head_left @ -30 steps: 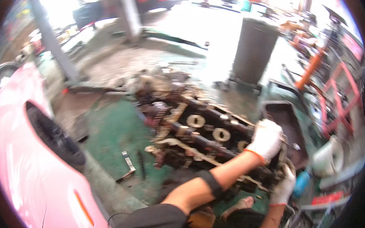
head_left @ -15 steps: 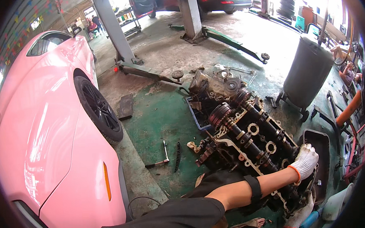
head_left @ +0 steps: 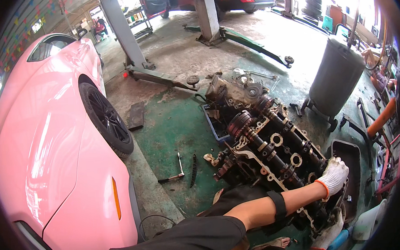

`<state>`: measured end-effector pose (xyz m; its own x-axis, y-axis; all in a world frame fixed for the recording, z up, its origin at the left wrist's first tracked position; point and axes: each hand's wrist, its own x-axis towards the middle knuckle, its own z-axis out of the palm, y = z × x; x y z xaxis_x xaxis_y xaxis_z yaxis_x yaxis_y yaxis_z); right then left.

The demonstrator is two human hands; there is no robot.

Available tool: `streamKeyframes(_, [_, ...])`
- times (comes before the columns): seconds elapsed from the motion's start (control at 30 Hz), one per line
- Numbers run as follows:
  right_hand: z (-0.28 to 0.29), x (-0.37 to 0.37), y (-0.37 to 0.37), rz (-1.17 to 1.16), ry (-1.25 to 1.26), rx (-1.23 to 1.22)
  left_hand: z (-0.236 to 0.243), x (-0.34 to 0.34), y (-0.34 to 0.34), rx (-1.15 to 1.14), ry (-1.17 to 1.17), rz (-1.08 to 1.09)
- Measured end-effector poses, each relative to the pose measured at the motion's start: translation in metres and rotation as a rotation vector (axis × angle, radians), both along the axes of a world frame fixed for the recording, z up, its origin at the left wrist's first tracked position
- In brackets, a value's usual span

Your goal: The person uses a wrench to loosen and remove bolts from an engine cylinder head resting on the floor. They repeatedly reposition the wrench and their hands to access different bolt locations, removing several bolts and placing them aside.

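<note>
A dirty engine cylinder head [head_left: 274, 162] with two exposed camshafts lies at a slant in front of me. My left hand [head_left: 334, 177], in a white knit glove with an orange cuff, reaches across to its near right end. The fingers are curled there, and whatever they grip is hidden. Lower down, my right hand [head_left: 331, 232], also in a dirty white glove, rests against the same end of the engine. Its fingers are partly hidden, and what they touch cannot be made out. A black band [head_left: 277, 204] circles my left forearm.
A pink car [head_left: 61, 146] stands close on the left. A ratchet wrench [head_left: 177, 173] and a dark strip [head_left: 194, 170] lie on the green floor. Right of the engine are a black tray [head_left: 349, 151] and a grey tank [head_left: 337, 74]. Lift posts [head_left: 122, 31] rise beyond.
The view has shifted very slightly. Both gloved hands stay at the same end of the engine, with hardly any visible movement.
</note>
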<state>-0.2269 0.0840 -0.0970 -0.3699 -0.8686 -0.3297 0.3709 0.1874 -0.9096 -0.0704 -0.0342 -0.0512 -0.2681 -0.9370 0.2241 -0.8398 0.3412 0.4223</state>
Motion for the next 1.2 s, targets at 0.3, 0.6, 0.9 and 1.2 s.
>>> streamKeyframes(0.3, [-0.014, -0.017, -0.004, 0.008, 0.019, -0.031, 0.001, 0.002, 0.004, -0.036, 0.086, 0.022])
streamKeyframes(0.6, [-0.008, -0.011, -0.001, -0.023, 0.056, -0.061, 0.006, 0.003, 0.004, -0.019, -0.061, -0.028])
streamKeyframes(0.9, [-0.004, -0.009, -0.001, -0.042, 0.08, -0.009, -0.003, -0.006, 0.004, -0.086, -0.035, 0.043])
streamKeyframes(1.2, [-0.011, -0.015, -0.003, -0.002, 0.046, -0.033, 0.002, -0.003, -0.001, 0.017, -0.032, -0.019])
